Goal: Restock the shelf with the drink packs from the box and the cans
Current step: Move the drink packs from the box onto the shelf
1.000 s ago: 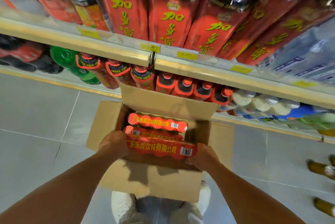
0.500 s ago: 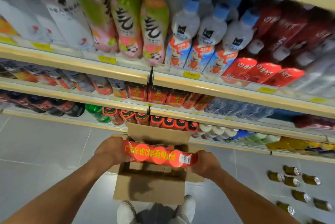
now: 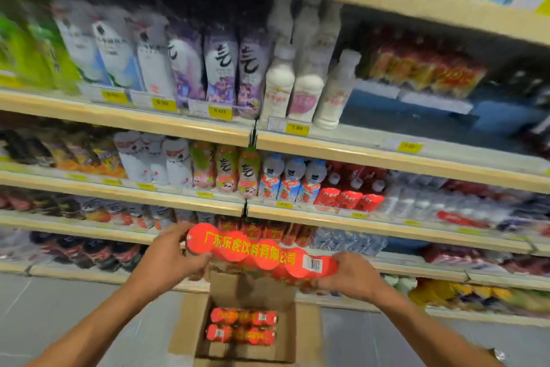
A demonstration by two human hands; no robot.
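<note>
Right now I see both hands raised in front of the shelves (image 3: 387,158), with a red drink pack (image 3: 262,256) carried between them. My view has the left hand (image 3: 169,259) curled round the pack's left end, fingers over the top and thumb along the front. The right hand (image 3: 354,276) grips the other end just beside the barcode label, fingers wrapped under it. The pack hangs in the air, tilted, its left end higher than its right, and it touches no shelf.

Directly behind it stands a row of red-labelled bottles (image 3: 268,229), and just to their right a block of clear water bottles (image 3: 348,240). The rows above are packed to the front edge: pink and green bottles (image 3: 226,170), then purple ones (image 3: 226,69) with white bottles (image 3: 303,90) beside them. To the right of the white bottles I see a bare blue shelf surface (image 3: 416,122) with a red pack (image 3: 422,72) behind it, blurred. Yellow price tags (image 3: 219,112) line the shelf edges.

Below the hands the cardboard box (image 3: 306,334) sits open on the grey floor (image 3: 59,307), two more packs (image 3: 242,326) lying inside. Its back flap (image 3: 253,286) stands upright just under the held pack, between the box and the lowest shelf.
</note>
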